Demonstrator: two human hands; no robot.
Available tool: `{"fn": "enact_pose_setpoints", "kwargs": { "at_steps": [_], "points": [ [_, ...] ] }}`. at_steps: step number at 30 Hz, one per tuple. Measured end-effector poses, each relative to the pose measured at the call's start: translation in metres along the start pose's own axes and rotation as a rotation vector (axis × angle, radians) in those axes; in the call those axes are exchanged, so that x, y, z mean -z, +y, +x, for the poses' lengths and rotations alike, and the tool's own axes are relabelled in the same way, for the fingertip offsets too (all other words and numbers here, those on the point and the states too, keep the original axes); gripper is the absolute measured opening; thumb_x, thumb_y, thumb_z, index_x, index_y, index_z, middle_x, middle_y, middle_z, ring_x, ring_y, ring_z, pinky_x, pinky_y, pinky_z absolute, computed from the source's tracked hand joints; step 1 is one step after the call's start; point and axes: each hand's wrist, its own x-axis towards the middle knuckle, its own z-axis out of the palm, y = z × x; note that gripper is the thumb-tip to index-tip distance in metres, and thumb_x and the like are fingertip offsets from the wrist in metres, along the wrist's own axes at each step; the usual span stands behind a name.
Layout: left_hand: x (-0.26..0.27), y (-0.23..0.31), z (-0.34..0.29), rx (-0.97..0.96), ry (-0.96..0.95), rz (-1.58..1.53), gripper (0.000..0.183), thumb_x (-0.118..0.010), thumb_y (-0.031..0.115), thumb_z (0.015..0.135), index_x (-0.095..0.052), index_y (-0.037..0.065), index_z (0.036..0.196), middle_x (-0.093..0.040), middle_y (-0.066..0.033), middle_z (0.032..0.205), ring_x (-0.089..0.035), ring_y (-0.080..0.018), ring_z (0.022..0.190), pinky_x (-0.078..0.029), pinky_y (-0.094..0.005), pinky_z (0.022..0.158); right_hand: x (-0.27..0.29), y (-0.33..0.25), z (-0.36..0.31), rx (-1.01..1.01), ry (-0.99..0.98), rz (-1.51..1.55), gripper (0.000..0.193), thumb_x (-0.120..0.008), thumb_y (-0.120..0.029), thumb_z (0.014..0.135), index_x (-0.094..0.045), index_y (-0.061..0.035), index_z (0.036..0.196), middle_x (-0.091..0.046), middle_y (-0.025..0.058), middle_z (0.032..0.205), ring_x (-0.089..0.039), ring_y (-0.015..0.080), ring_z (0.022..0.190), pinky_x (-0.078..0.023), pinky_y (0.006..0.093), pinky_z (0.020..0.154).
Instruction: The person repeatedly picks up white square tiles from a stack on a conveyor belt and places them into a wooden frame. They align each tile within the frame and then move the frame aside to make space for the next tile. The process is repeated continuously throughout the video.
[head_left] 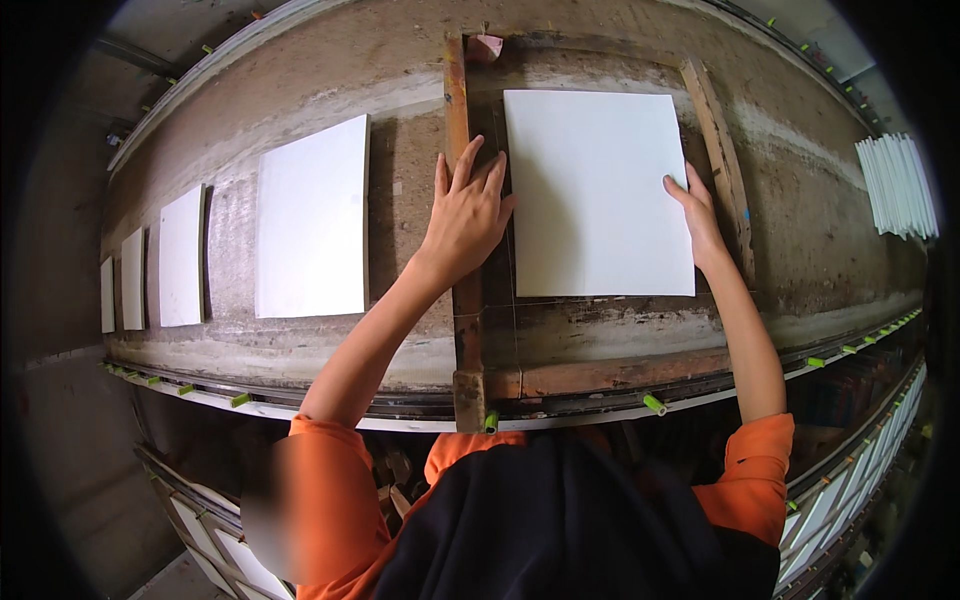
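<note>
A blank white rectangular board (600, 190) lies within a worn wooden frame (722, 150) on the long table. My right hand (700, 218) holds the board's right edge, thumb on the top face and fingers along the side. Over the frame's left wooden bar (456, 105) my left hand (468, 220) is spread open, palm down, its thumb close to the board's left edge. Whether that hand presses on the bar or hovers is hard to tell. Thin strings (515, 340) cross the frame beside the board.
More white boards (312, 220) lie in a row to the left on the stained table (405, 330). At the far right stands a stack of white boards (896, 187). Rails with green pegs (654, 404) run along the table's near edge. A pink scrap (484, 48) sits at the frame's top.
</note>
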Motion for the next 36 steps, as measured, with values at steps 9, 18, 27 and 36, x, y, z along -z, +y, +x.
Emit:
{"fn": "enact_pose_setpoints", "kwargs": {
  "at_steps": [9, 18, 27, 36],
  "points": [
    [-0.006, 0.003, 0.002, -0.002, 0.046, 0.065, 0.054, -0.054, 0.027, 0.087, -0.04, -0.006, 0.127, -0.052, -0.0149, 0.119, -0.025, -0.0264, 0.131, -0.014, -0.0559, 0.107, 0.0, 0.005, 0.005, -0.006, -0.036, -0.048, 0.068, -0.059, -0.027, 0.085, -0.027, 0.0012, 0.138, -0.039, 0.0166, 0.136, -0.037, 0.0229, 0.126, -0.027, 0.0327, 0.103],
    [-0.003, 0.007, 0.002, 0.004, 0.031, 0.054, 0.053, -0.061, 0.029, 0.081, -0.048, -0.004, 0.121, -0.053, -0.0132, 0.118, -0.027, -0.0264, 0.13, -0.014, -0.0579, 0.106, -0.002, 0.008, 0.006, 0.006, -0.048, -0.017, 0.069, -0.059, -0.027, 0.084, -0.027, 0.0016, 0.138, -0.042, 0.0161, 0.134, -0.04, 0.0223, 0.123, -0.028, 0.0314, 0.102],
    [-0.008, 0.015, 0.007, -0.052, 0.021, 0.166, 0.06, -0.062, 0.039, 0.079, -0.05, -0.004, 0.119, -0.042, -0.0213, 0.127, -0.023, -0.0311, 0.131, -0.012, -0.058, 0.106, -0.003, 0.013, 0.01, 0.25, 0.106, -0.515, 0.066, -0.059, -0.034, 0.084, -0.037, 0.0058, 0.131, -0.044, 0.0262, 0.129, -0.044, 0.0321, 0.121, -0.036, 0.0358, 0.098],
    [-0.014, 0.047, 0.006, -0.037, -0.172, 0.389, 0.092, -0.039, 0.072, 0.075, -0.044, -0.004, 0.126, -0.034, -0.029, 0.133, -0.017, -0.039, 0.132, -0.011, -0.0518, 0.109, -0.015, 0.034, 0.003, 0.61, 0.361, -1.017, 0.052, -0.056, -0.03, 0.087, -0.046, 0.0084, 0.12, -0.045, 0.0267, 0.111, -0.043, 0.0366, 0.102, -0.038, 0.0458, 0.087]
  ]
}}
